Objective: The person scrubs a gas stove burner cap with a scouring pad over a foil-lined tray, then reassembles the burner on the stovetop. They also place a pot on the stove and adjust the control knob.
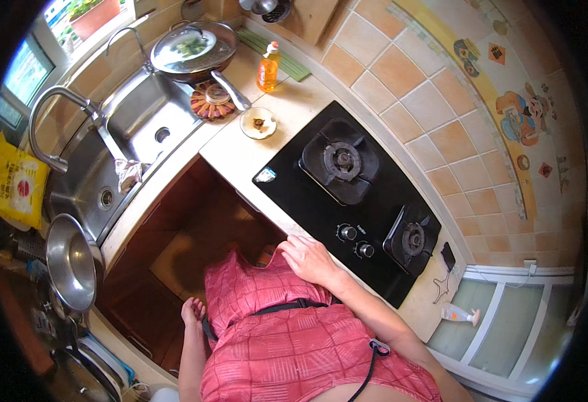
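Near the cooker's front edge, my right hand (308, 257) rests with bent fingers in front of the red checked apron (294, 341); nothing shows in its grasp. My left hand (193, 310) hangs beside the apron at waist height, fingers loosely curled and holding nothing visible. Just beyond my right hand lies the black gas hob (319, 201), with two burners and two knobs (347, 232). On the counter behind it are a small glass dish (258, 123), a bottle of orange liquid (268, 68) and a wok (208, 68) under a glass lid (183, 47).
A double steel sink (148, 113) with a curved tap (57, 89) is at the upper left. A steel bowl (71, 264) and a yellow bag (15, 183) stand along the left counter. A spray bottle (459, 314) is at the right, by the window frame.
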`<state>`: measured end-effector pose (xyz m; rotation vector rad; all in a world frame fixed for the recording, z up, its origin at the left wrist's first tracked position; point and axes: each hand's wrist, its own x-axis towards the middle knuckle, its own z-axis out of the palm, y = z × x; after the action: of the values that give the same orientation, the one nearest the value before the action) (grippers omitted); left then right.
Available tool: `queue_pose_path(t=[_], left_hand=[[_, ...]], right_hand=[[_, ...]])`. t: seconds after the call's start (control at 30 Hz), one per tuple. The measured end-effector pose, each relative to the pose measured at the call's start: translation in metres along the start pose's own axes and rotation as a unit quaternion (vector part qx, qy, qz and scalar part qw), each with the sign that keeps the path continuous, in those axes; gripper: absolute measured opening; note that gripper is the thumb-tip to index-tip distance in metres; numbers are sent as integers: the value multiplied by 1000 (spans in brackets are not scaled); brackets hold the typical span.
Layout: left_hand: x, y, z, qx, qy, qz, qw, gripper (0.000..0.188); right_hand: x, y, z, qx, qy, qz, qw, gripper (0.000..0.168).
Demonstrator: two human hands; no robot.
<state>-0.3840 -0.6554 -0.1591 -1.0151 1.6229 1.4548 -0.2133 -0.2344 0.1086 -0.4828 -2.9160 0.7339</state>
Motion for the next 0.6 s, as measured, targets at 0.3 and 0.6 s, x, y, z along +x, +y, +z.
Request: queue_pose_path(t=[0.3, 0.6], left_hand=[[-1, 27, 59, 91, -122, 22, 988, 18], [4, 10, 18, 181, -152, 137, 962, 17]], right_hand=[[-44, 64, -22, -29, 48, 169, 984, 18], [47, 212, -59, -118, 195, 285, 931, 34]])
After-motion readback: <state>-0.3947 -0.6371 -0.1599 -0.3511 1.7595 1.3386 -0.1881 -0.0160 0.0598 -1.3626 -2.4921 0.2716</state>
